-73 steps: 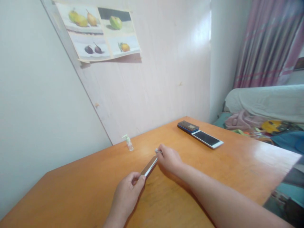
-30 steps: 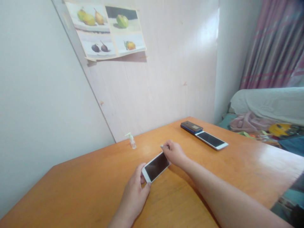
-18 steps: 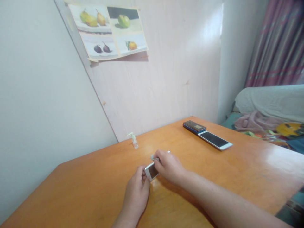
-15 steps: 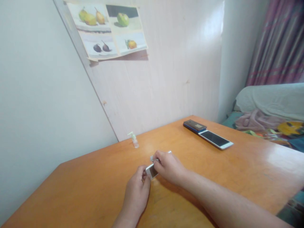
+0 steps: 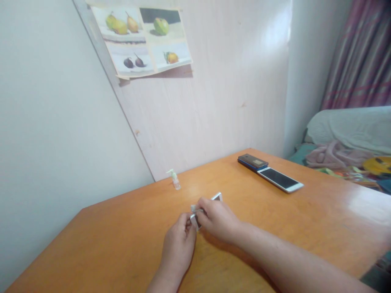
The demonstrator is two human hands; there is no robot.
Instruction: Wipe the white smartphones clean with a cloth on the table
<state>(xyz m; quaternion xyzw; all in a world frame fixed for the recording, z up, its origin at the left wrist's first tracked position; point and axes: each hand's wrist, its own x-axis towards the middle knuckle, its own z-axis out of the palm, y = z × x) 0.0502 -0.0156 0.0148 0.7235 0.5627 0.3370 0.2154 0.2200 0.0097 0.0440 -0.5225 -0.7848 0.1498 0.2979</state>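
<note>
Gripping, in the head view, the near left end of a slim white-framed phone with a dark screen [image 5: 194, 222] with the left hand [image 5: 179, 245] — thumb and fingers clamped on it. Crossing over the phone's middle with the right hand [image 5: 218, 215], thumb and forefinger pinched together on a small pale piece of unclear material [image 5: 193, 208]; impossible to tell whether touching the glass. Holding the phone slantwise, near left to far right, over the orange-brown wooden table [image 5: 122, 240]. Liable to twist or drop it if pressing hard at the far right, with a clear clamp only at the near left — or to lose the pale piece through a loosened pinch. Facing, toward the far edge, an upright small clear bottle with a pale green pump [image 5: 175, 181] and, farther right, a larger white-framed phone [image 5: 280, 180] just beside a flat brown-and-blue device [image 5: 253, 161].
</note>
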